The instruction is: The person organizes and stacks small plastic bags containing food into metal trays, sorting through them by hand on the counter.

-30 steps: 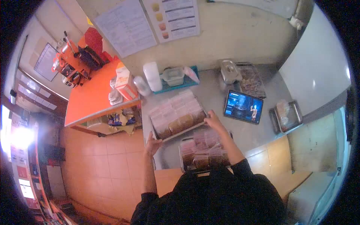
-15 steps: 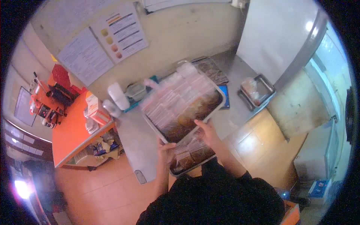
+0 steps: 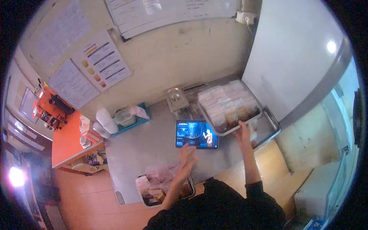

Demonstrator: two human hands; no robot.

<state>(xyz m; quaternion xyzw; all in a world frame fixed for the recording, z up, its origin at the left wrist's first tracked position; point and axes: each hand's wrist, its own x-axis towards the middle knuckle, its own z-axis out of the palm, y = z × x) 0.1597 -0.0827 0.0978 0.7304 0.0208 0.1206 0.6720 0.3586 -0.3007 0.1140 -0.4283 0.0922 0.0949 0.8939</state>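
Above the grey counter, a whiteboard is bearing writing mostly too blurred for reading. At the counter's right end, you are holding the tray of packets, beside the lit tablet. Your right hand is clamping fingers on its rim; your left hand is hovering, fingers apart.

The bare left hand is blurry, the held silver metal tray of small plastic bags hides part of another silver tray below, and the view's top edge cuts off the big white board.
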